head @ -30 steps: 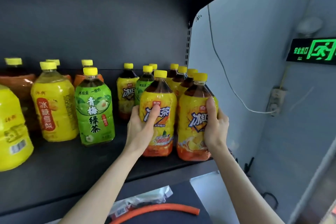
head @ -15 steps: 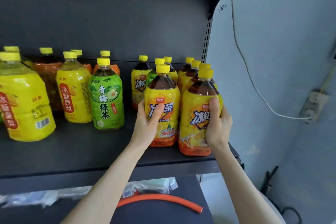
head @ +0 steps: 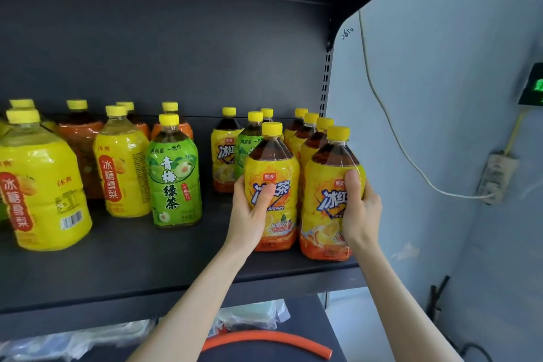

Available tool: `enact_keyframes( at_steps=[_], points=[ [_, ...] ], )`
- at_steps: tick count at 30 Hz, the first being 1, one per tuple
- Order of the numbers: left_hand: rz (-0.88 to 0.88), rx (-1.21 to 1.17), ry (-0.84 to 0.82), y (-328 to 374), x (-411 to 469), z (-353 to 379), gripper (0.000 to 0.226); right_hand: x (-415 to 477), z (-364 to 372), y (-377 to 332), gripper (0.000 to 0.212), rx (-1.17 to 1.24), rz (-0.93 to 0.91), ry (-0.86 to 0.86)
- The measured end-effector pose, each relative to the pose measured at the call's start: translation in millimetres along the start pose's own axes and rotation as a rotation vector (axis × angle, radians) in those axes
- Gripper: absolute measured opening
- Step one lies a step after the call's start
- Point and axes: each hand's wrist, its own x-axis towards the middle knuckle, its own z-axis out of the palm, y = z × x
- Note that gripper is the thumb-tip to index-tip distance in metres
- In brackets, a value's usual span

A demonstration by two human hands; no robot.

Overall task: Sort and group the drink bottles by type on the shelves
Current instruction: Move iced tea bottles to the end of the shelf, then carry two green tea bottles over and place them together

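Note:
Two iced black tea bottles with yellow-orange labels stand at the front right of the dark shelf [head: 147, 267]. My left hand [head: 249, 209] grips the left iced tea bottle [head: 274, 167], and my right hand [head: 360, 209] grips the right iced tea bottle [head: 326, 209]. Behind them stand several more iced tea bottles [head: 305, 138] in a row. A green plum tea bottle [head: 249, 144] stands among them, partly hidden. Another green tea bottle [head: 174, 179] stands mid-shelf, next to a yellow pear drink bottle [head: 122, 173].
A large yellow pear drink bottle [head: 41, 194] stands at the left front, orange-labelled bottles [head: 79, 138] behind it. The shelf's side post [head: 326, 85] and a pale wall with a white cable [head: 396, 138] lie right. An orange hose [head: 264, 338] lies on the lower shelf.
The view has shifted slightly; both hands stay wrapped on the same two front iced tea bottles, which remain standing at the shelf's front right.

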Motion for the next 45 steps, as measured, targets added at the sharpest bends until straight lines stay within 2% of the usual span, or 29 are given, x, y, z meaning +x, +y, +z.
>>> enact_keyframes(
  at_steps=[6,10,14,16,20,23,25,33,38,43,45],
  points=[
    [-0.005,0.034,0.007,-2.0,2.3,5.5,0.049,1.8,-3.9,-1.6,0.049,-0.021,0.050,-0.052],
    [-0.031,0.068,0.020,-1.3,-0.5,6.0,0.060,-1.5,-5.6,-8.8,0.036,-0.085,0.065,-0.078],
    [-0.058,0.111,0.015,2.4,-3.9,6.4,0.066,-9.8,-9.9,-17.4,0.053,-0.101,0.048,-0.074],
    [-0.047,0.211,0.028,4.1,-6.0,3.6,0.071,-13.9,-13.1,-23.0,0.059,-0.146,0.029,-0.078],
    [0.030,0.437,0.084,10.7,-16.3,-6.7,0.050,-23.7,-21.6,-31.0,0.056,-0.316,-0.128,-0.076],
    [0.125,0.500,0.097,20.5,-23.1,-20.1,0.030,-35.3,-23.1,-41.7,0.036,-0.372,-0.308,-0.023],
    [0.169,0.526,0.106,28.0,-25.6,-32.6,0.013,-44.6,-17.8,-49.9,0.025,-0.347,-0.360,-0.015],
    [0.282,0.522,0.261,49.6,1.1,-101.4,0.005,-67.0,56.3,-77.8,0.006,-0.314,-0.384,-0.156],
    [0.340,0.536,0.278,46.2,36.3,-145.8,0.028,-67.2,123.1,-77.0,0.007,-0.303,-0.370,-0.159],
    [0.413,0.528,0.193,40.5,78.8,-165.6,0.050,-53.2,176.3,-70.0,0.008,-0.322,-0.346,-0.052],
    [0.379,0.510,0.152,36.8,94.6,-166.8,0.058,-41.9,191.2,-64.3,0.013,-0.354,-0.316,-0.036]
  ],
)
